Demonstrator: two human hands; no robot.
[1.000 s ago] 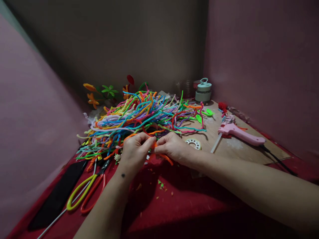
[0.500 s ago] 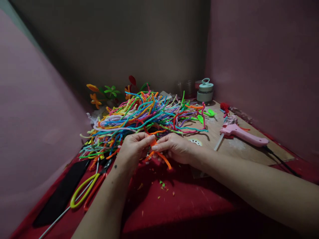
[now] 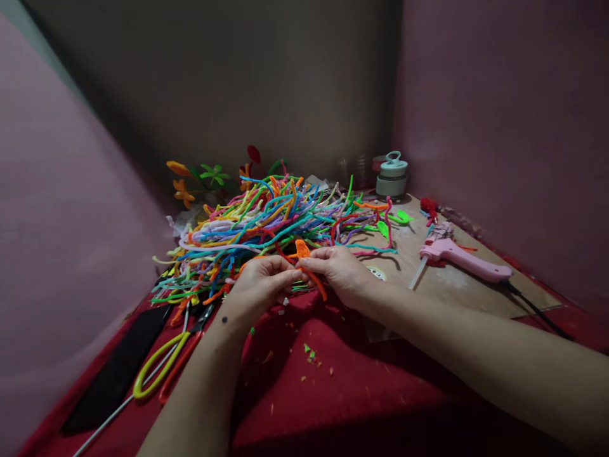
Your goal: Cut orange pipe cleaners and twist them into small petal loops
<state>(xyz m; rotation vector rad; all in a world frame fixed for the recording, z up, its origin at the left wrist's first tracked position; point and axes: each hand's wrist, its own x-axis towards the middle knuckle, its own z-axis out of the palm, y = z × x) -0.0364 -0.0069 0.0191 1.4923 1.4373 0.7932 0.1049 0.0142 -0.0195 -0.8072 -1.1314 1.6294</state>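
Between my two hands is an orange pipe cleaner [image 3: 301, 249], bent into a small flat loop at its top, with a loose end hanging to the lower right. My left hand [image 3: 268, 279] pinches it from the left, thumb against fingers. From the right, my right hand [image 3: 339, 271] grips it between thumb and forefinger just under the loop. The fingers hide the middle of the orange piece. Right behind my hands lies a big heap of multicoloured pipe cleaners [image 3: 257, 222].
Left are scissors [image 3: 162, 365] with yellow and red handles, and a black flat object [image 3: 117, 371]. A pink glue gun [image 3: 464, 257] rests on a board [image 3: 495, 292] at right. Behind stand a mint-coloured jar [image 3: 392, 174] and pipe-cleaner flowers [image 3: 183, 190]. Scraps [image 3: 311, 355] dot the red cloth [image 3: 333, 406].
The orange pipe cleaner has turned, so its flat loop now points up above my fingers. My right hand has risen slightly, and my left thumb sits lower.
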